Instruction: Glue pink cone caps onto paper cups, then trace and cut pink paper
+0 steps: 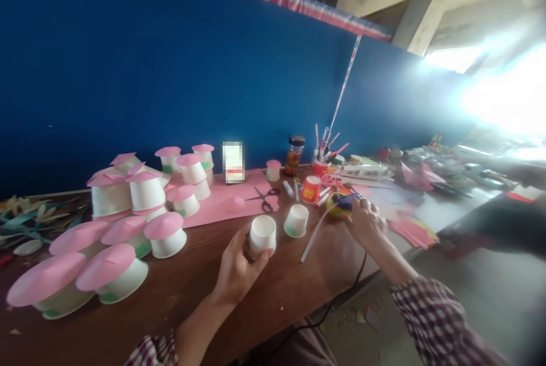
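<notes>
Head view: my left hand (236,269) has its fingers curled around a white paper cup (263,238), thumb across the near side, above the brown counter (256,315). My right hand (365,219) reaches farther over, fingers bent down onto a blue tool (350,202) beside a yellow ring (333,207); my knuckles cover much of it, so I can't tell whether I have it gripped or only touched. A pale strip (313,236) slants from there back toward me, and a black cord (360,276) runs down near my right wrist, past the counter's edge. Between my hands stands a second cup (296,221), white with green print, touching neither. Behind that are a red paper cup (310,190) with yellow marks and some white pens (297,190). Beyond my left hand, black-handled scissors (267,206) lie with blades apart by the edge of a pink paper sheet (213,209). Farther back stand a dark-lidded jar (294,158) and a red holder (321,169) full of brushes. Off to my left crowd upturned paper cups (123,282) topped with pink paper cones (106,266). To my right lie pink paper pieces (410,232); a blue wall (170,58) rises behind everything.
</notes>
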